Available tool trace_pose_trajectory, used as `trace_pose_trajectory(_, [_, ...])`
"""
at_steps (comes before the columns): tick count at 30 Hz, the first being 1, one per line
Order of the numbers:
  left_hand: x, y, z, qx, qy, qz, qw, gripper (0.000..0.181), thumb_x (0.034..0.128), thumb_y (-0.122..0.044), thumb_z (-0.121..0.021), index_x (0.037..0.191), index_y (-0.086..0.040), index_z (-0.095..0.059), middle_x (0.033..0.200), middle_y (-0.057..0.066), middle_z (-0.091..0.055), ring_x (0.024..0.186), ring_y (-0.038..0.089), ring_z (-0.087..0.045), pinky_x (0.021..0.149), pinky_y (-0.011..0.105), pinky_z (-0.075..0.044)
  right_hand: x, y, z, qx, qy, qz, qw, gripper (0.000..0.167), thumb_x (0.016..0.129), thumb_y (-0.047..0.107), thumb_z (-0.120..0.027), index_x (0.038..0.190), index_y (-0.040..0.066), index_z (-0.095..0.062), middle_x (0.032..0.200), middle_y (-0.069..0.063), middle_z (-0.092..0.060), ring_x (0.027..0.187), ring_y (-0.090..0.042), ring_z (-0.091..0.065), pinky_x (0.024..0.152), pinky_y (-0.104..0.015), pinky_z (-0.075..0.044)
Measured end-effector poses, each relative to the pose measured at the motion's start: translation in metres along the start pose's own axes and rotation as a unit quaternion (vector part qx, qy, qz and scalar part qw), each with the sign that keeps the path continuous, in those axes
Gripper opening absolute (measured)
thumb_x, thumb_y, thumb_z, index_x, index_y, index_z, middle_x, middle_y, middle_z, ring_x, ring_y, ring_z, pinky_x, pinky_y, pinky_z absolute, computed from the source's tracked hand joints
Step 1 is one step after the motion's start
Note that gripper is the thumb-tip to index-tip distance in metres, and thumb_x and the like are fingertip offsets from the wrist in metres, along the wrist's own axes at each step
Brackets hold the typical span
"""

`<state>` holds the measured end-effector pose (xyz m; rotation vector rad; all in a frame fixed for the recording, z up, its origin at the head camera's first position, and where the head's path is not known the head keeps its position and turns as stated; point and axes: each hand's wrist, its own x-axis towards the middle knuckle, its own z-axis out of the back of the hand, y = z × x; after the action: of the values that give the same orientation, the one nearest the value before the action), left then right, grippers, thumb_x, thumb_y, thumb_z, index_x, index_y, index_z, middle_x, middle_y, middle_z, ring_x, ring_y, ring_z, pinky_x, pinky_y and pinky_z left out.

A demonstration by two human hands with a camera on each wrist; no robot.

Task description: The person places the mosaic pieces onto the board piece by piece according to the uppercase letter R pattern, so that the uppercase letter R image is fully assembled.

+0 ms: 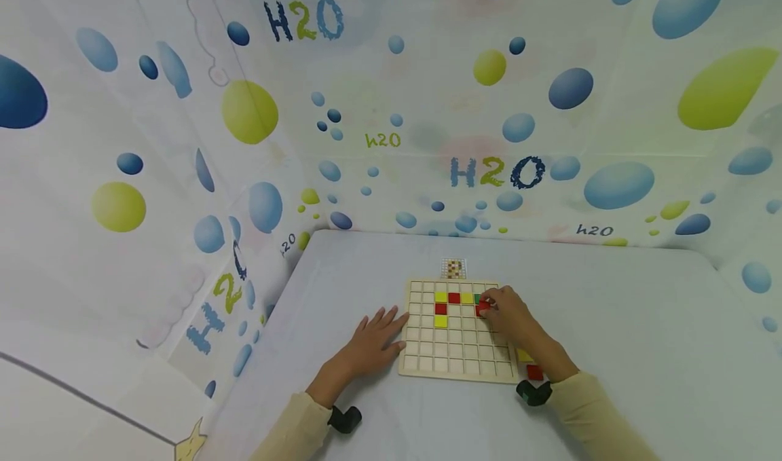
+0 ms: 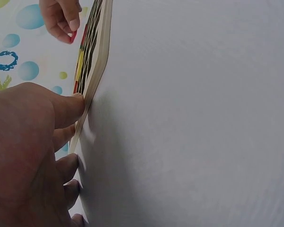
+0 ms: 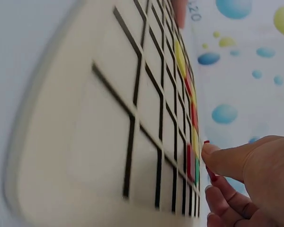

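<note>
Pinching a little red tile (image 3: 211,173) just above a gridded board, right side.

The right hand (image 1: 513,316) has it between thumb and fingers, next to the green tile (image 3: 197,171) and another red one already sitting in the grid. Left hand (image 1: 369,345) is relaxed, fingers spread, gripping nothing, just touching the left edge of the wooden board (image 1: 455,365). Yellow and red tiles make a row near the top, with a red and a yellow running down one column. A loose yellow tile (image 1: 525,356) and loose red tile (image 1: 535,373) lie by the right edge, near the forearm. Small patterned card (image 1: 454,269) sits past the far edge, on white cloth (image 1: 641,325), bubbly H2O-print backdrop (image 1: 427,108) behind.
</note>
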<state>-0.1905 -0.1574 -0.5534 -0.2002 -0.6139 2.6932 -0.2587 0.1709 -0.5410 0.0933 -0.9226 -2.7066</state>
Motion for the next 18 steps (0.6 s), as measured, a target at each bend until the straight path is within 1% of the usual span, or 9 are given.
trace_pose_trajectory(4, [-0.003, 0.001, 0.002, 0.000, 0.002, -0.004, 1.0000, 0.061, 0.1093, -0.037, -0.054, 0.165, -0.020, -0.038, 0.173, 0.011, -0.030, 0.161, 0.040, -0.021, 0.127, 0.067, -0.017, -0.004, 0.019, -0.017, -0.018, -0.006, 0.031, 0.9994, 0.027, 0.097, 0.018, -0.078, 0.120, 0.007, -0.067, 0.105, -0.010, -0.059, 0.092, -0.023, -0.055, 0.082, -0.043, -0.046])
trace_pose_trajectory(6, [-0.004, 0.002, 0.002, 0.001, 0.003, -0.006, 1.0000, 0.061, 0.1092, -0.037, -0.055, 0.165, -0.020, -0.039, 0.173, 0.011, -0.030, 0.161, 0.040, -0.021, 0.126, 0.067, -0.017, -0.006, 0.027, -0.025, -0.027, -0.004, 0.038, 0.9989, 0.024, 0.096, 0.020, -0.079, 0.116, 0.011, -0.068, 0.103, -0.005, -0.059, 0.093, -0.021, -0.054, 0.083, -0.041, -0.045])
trace_pose_trajectory(9, [-0.006, 0.004, 0.003, -0.001, 0.004, -0.008, 1.0000, 0.061, 0.1091, -0.037, -0.055, 0.165, -0.020, -0.039, 0.173, 0.012, -0.030, 0.161, 0.041, -0.021, 0.127, 0.067, -0.016, -0.010, 0.036, -0.036, -0.038, -0.005, 0.051, 0.9980, 0.020, 0.095, 0.020, -0.081, 0.109, 0.012, -0.069, 0.101, -0.003, -0.060, 0.094, -0.019, -0.055, 0.086, -0.041, -0.048])
trace_pose_trajectory(12, [-0.008, 0.005, 0.004, -0.001, 0.005, -0.010, 0.9999, 0.061, 0.1092, -0.036, -0.055, 0.165, -0.020, -0.039, 0.173, 0.011, -0.030, 0.161, 0.040, -0.021, 0.127, 0.067, -0.016, -0.014, 0.043, -0.043, -0.043, -0.015, 0.052, 0.9976, 0.017, 0.093, 0.018, -0.082, 0.104, 0.014, -0.070, 0.098, -0.001, -0.060, 0.093, -0.018, -0.055, 0.085, -0.040, -0.049])
trace_pose_trajectory(15, [-0.010, 0.007, 0.005, 0.001, 0.008, -0.012, 0.9999, 0.061, 0.1092, -0.037, -0.055, 0.165, -0.020, -0.038, 0.173, 0.011, -0.030, 0.162, 0.040, -0.021, 0.127, 0.067, -0.016, -0.017, 0.048, -0.046, -0.039, -0.015, 0.052, 0.9978, 0.014, 0.093, 0.017, -0.083, 0.100, 0.015, -0.072, 0.096, 0.000, -0.059, 0.090, -0.017, -0.053, 0.081, -0.037, -0.047])
trace_pose_trajectory(18, [-0.011, 0.009, 0.006, -0.002, 0.009, -0.015, 0.9999, 0.061, 0.1089, -0.036, -0.055, 0.165, -0.020, -0.039, 0.173, 0.011, -0.030, 0.161, 0.040, -0.021, 0.127, 0.067, -0.016, -0.020, 0.051, -0.047, -0.041, -0.007, 0.049, 0.9980, 0.011, 0.094, 0.016, -0.082, 0.100, 0.017, -0.073, 0.096, 0.001, -0.057, 0.089, -0.016, -0.051, 0.078, -0.034, -0.044])
